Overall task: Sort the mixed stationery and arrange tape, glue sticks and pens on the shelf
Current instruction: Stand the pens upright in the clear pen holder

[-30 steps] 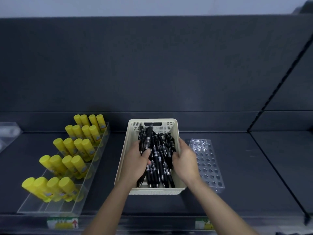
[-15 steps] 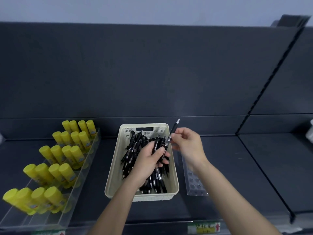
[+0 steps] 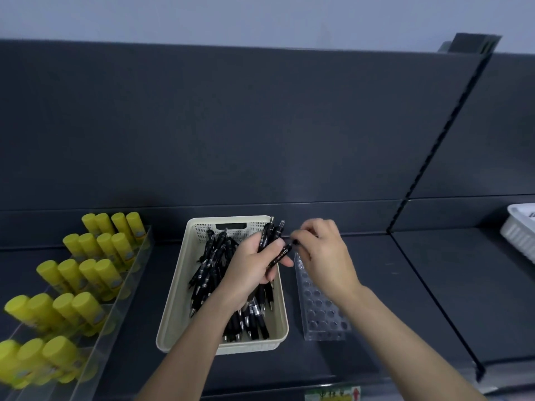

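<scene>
A cream plastic basket (image 3: 176, 299) on the dark shelf holds a heap of black pens (image 3: 212, 267). My left hand (image 3: 252, 267) is over the basket and grips a bunch of black pens (image 3: 267, 234), tips pointing up and away. My right hand (image 3: 321, 253) is just right of that bunch and pinches the end of one black pen (image 3: 282, 253) that still lies against my left fingers. Right of the basket lies a clear acrylic pen holder (image 3: 321, 314) with rows of round holes, its far end hidden by my right hand.
A clear stepped tray (image 3: 115, 296) of yellow glue sticks (image 3: 86, 276) fills the left of the shelf. A white basket (image 3: 518, 230) shows at the right edge, past a slotted shelf upright (image 3: 434, 146). Price labels (image 3: 333, 393) sit on the shelf's front edge.
Both hands rose out of the basket. My left hand now holds a bunch of pens higher. My right hand, which held one pen up alone, has come back to the bunch and pinches a pen there.
</scene>
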Tool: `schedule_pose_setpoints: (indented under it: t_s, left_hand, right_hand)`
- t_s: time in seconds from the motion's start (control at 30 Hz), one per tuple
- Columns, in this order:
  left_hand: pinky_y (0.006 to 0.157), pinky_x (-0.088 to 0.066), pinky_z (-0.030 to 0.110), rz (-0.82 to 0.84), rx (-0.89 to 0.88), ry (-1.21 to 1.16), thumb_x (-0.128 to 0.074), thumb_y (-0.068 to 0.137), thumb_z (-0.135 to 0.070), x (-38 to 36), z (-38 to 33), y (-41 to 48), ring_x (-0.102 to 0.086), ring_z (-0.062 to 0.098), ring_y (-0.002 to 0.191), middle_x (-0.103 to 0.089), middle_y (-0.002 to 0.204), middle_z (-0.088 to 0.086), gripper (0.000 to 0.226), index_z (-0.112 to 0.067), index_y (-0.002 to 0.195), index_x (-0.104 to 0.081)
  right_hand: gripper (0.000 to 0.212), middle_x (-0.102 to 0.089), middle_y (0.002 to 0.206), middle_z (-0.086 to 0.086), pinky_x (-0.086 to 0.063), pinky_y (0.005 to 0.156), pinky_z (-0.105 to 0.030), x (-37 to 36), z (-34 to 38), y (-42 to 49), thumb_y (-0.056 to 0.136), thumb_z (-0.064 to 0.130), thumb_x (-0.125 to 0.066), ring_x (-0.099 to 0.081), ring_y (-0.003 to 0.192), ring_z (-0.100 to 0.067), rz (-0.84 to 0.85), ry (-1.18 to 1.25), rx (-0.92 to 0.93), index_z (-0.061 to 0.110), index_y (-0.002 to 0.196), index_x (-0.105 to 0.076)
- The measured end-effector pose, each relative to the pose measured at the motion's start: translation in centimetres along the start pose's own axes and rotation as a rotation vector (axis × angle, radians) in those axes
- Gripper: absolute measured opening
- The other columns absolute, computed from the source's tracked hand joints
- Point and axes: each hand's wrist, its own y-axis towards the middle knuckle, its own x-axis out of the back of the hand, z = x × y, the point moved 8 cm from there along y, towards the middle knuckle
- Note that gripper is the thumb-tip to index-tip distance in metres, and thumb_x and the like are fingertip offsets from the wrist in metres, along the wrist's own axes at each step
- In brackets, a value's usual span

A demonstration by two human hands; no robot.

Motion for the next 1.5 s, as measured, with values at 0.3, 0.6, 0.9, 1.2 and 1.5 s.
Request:
schedule_pose_setpoints:
  t_s: [0.3, 0.6, 0.9, 1.2, 1.5]
  left_hand:
    - [0.06, -0.043, 0.029, -0.088, 0.037, 0.031, -0.051, 0.093, -0.011, 0.7, 2.3, 1.0, -0.054, 0.016, 0.067, -0.064, 0.084, 0.005, 0.013, -0.015, 0.103, -0.058]
    - [0.048, -0.035, 0.02, -0.117, 0.036, 0.07, -0.048, 0.098, -0.017, 0.7, 3.9, 1.0, -0.044, 0.009, 0.052, -0.063, 0.076, 0.002, 0.012, -0.021, 0.102, -0.058]
    - [0.057, -0.047, 0.019, -0.19, 0.039, 0.045, -0.047, 0.096, -0.007, 1.6, 4.3, 1.3, -0.054, 0.004, 0.058, -0.058, 0.076, 0.002, 0.019, -0.017, 0.1, -0.062]
    - [0.056, -0.045, 0.02, -0.198, -0.017, 0.046, -0.051, 0.095, -0.007, 1.7, 3.9, 1.1, -0.052, 0.006, 0.055, -0.058, 0.069, 0.0, 0.015, -0.011, 0.101, -0.064]
    - [0.067, -0.051, 0.016, -0.165, -0.025, 0.072, -0.054, 0.093, -0.007, 1.4, 3.8, 0.8, -0.064, 0.004, 0.068, -0.068, 0.073, -0.006, 0.017, -0.019, 0.093, -0.066]
  right_hand:
    - [0.006, -0.063, 0.084, 0.002, -0.046, 0.071, -0.02, -0.7, -8.3, 0.4, 0.087, 0.01, -0.062, -0.061, 0.081, -0.016, -0.046, 0.55, -0.649, 0.011, 0.093, -0.059]
    - [0.013, -0.064, 0.072, 0.003, -0.043, 0.06, -0.019, -3.8, -9.7, 0.6, 0.09, 0.018, -0.058, -0.061, 0.073, -0.016, 0.139, 0.437, -0.643, 0.007, 0.085, -0.062]
    - [0.012, -0.069, 0.082, -0.005, -0.053, 0.073, -0.032, -6.4, -9.2, 0.7, 0.088, 0.018, -0.063, -0.065, 0.08, -0.02, 0.358, 0.331, -0.543, 0.007, 0.084, -0.064]
    - [0.009, -0.07, 0.081, -0.003, -0.048, 0.066, -0.021, -6.9, -9.1, 0.1, 0.087, 0.017, -0.064, -0.064, 0.078, -0.017, 0.366, 0.332, -0.566, 0.009, 0.082, -0.066]
    - [0.008, -0.066, 0.082, 0.001, -0.042, 0.061, -0.011, -6.9, -8.6, 0.2, 0.086, 0.019, -0.067, -0.062, 0.077, -0.014, 0.411, 0.314, -0.553, 0.012, 0.087, -0.064]
